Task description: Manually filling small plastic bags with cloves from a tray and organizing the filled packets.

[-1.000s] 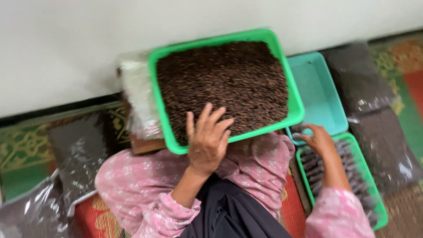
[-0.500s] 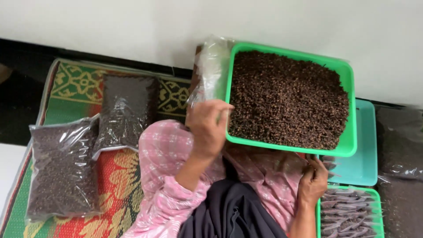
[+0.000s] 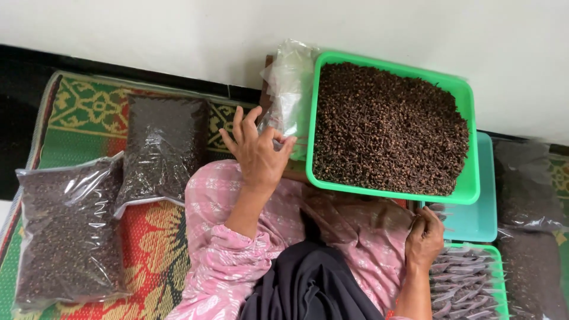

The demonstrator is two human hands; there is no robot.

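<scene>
Clear plastic bags (image 3: 288, 89) now touched by left hand (image 3: 256, 151); earlier just short.

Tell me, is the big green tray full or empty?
Full: the green tray is heaped almost to its rim with dark brown cloves.

Three trays are visible: one green tray (image 3: 391, 59) full of dark cloves just to the right of the left hand (image 3: 256, 153), one turquoise tray (image 3: 480, 219) just above the right hand (image 3: 424, 238), and one smaller green tray (image 3: 499, 278) with many small filled packets, too many to count, right beside that hand. Four big sealed bags of cloves lie on the mat, two to the left of the left hand (image 3: 163, 148) (image 3: 62, 237) and two well to the right of the right hand (image 3: 524, 184) (image 3: 533, 272). One bundle of empty clear plastic bags (image 3: 290, 89) touches the left fingers
</scene>
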